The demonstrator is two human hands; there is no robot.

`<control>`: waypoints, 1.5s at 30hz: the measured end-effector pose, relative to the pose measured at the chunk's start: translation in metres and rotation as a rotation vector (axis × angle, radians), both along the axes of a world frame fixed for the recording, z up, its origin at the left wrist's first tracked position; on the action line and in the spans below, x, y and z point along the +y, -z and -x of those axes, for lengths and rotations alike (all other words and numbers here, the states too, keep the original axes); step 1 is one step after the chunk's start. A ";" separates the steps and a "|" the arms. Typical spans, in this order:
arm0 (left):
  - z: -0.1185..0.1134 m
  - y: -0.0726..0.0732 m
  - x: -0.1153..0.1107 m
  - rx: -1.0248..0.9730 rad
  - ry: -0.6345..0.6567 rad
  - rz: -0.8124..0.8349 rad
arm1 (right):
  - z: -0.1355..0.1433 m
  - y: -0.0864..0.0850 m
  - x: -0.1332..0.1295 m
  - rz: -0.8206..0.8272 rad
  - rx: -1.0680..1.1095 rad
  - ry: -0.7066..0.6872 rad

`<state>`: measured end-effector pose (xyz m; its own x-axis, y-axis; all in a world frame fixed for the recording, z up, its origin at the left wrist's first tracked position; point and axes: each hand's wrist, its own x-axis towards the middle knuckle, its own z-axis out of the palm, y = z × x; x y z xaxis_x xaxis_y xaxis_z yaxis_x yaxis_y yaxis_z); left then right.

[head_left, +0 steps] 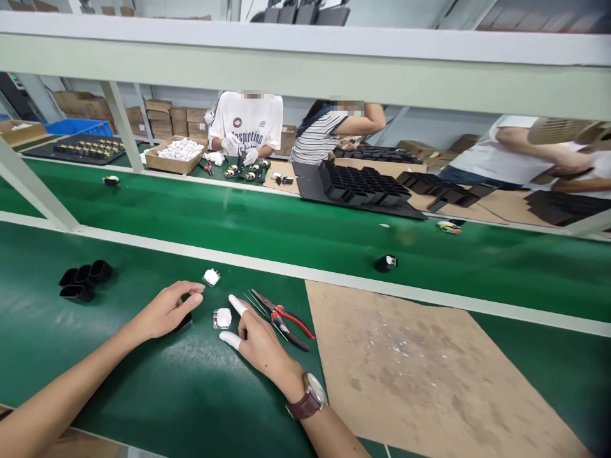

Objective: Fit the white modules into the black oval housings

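My left hand (174, 308) hovers low over the green bench, thumb and fingers loosely stretched and a little apart. Partly hidden beneath its thumb is a black plastic housing (184, 323); whether the hand touches it is unclear. My right hand (261, 340) has white finger cots on thumb and index finger, which are spread apart. Just left of these fingertips lies a small circuit board with a white pad (223, 318), apparently untouched. A second padded board (211, 277) sits beyond the left fingertips. Red-and-black pliers (281, 318) and thin tweezers (260, 308) lie beside my right hand.
Several black housings (86, 280) lie at the left. Brown cardboard (429, 362) covers the bench at right. Past a white rail (229, 254), a green conveyor belt (238, 216) carries a black housing (386, 263) and small assemblies. Co-workers sit opposite; a shelf beam spans overhead.
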<state>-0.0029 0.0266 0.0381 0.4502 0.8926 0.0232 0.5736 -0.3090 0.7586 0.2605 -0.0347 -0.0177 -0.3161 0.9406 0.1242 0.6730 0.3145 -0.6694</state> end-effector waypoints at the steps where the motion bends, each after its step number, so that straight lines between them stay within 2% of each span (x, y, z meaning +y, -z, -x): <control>1: 0.003 0.000 -0.001 0.004 0.029 0.010 | -0.001 0.001 0.000 -0.003 0.014 0.003; 7: 0.013 0.006 -0.004 -0.017 0.177 0.064 | 0.000 -0.002 0.001 -0.022 0.079 -0.010; 14: 0.032 -0.003 -0.008 0.017 0.405 0.039 | 0.007 -0.004 -0.006 -0.082 -0.020 0.046; 16: 0.032 -0.001 -0.008 0.032 0.387 0.040 | 0.008 -0.002 -0.005 -0.115 -0.037 0.045; 21: 0.024 0.013 -0.007 0.017 0.213 0.075 | 0.010 -0.002 -0.003 -0.208 -0.054 0.061; 25: 0.028 0.019 -0.006 -0.055 0.221 0.043 | 0.010 -0.003 -0.008 -0.293 -0.014 0.087; 30: 0.028 0.022 -0.009 -0.046 0.241 0.013 | 0.012 -0.005 -0.013 -0.394 0.114 0.070; 36: 0.013 0.031 -0.013 -0.016 0.119 -0.141 | 0.012 -0.008 -0.013 -0.451 0.113 0.054; 39: 0.017 0.026 -0.012 0.004 0.159 -0.160 | 0.009 -0.007 -0.012 -0.469 0.105 0.061; 45: 0.034 0.004 -0.006 0.034 0.257 -0.020 | 0.003 -0.011 -0.011 -0.490 0.094 0.072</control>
<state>-0.0371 0.0209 0.0344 0.6633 0.7481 0.0210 0.4991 -0.4631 0.7324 0.2570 -0.0458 -0.0071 -0.2188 0.7833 0.5819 0.6482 0.5624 -0.5133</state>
